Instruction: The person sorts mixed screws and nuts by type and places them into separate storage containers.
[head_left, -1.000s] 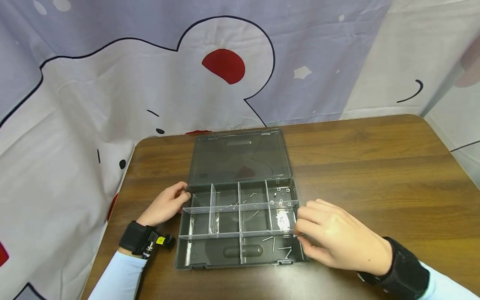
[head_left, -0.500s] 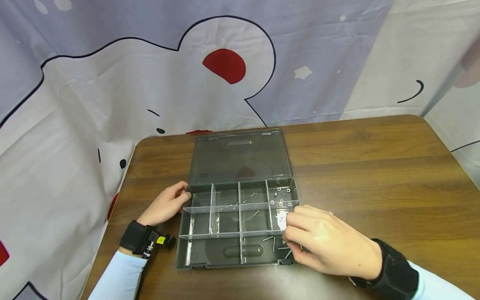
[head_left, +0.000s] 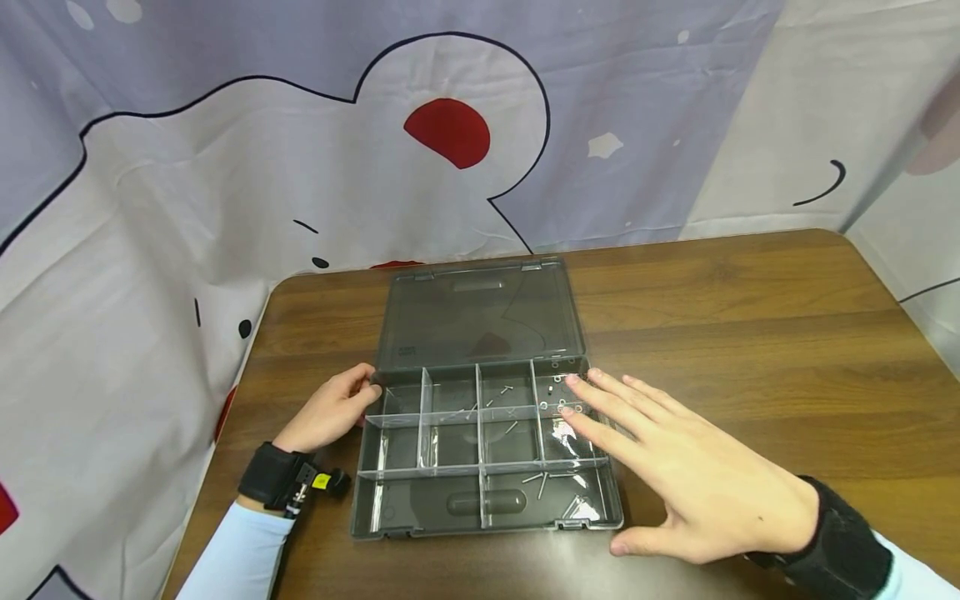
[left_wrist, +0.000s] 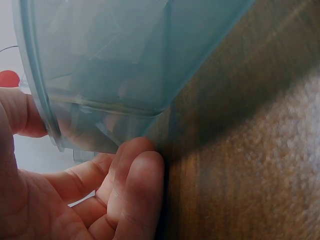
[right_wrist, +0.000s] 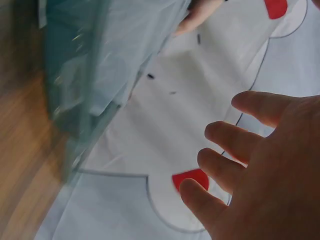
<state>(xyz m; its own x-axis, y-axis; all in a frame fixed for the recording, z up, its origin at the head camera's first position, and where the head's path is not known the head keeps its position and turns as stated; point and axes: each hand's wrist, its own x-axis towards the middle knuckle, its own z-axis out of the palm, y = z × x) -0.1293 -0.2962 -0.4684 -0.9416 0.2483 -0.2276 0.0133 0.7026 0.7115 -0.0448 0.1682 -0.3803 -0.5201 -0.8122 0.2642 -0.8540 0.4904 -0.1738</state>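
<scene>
A grey see-through compartment box (head_left: 420, 504) lies on the table with its lid (head_left: 480, 321) folded back. My left hand (head_left: 330, 408) holds the box's back left corner. In the left wrist view its thumb is at the rim and the fingers (left_wrist: 142, 190) are against the outer wall. Over the box's right side, my right hand (head_left: 697, 475) is spread with straight fingers and holds nothing. Several small nuts (head_left: 543, 406) sit in the back right compartment. Thin metal screws (head_left: 542, 485) lie in the front right compartment, and a few more screws (head_left: 507, 389) in compartments further back.
The wooden table (head_left: 750, 333) extends to the right of the box. A patterned cloth (head_left: 600, 108) hangs behind the table and along its left side.
My right hand has gone from pinched fingers over the front right compartment to spread fingers, drawing back rightward. Screws in that compartment lie differently now. The left hand stays at its corner.
</scene>
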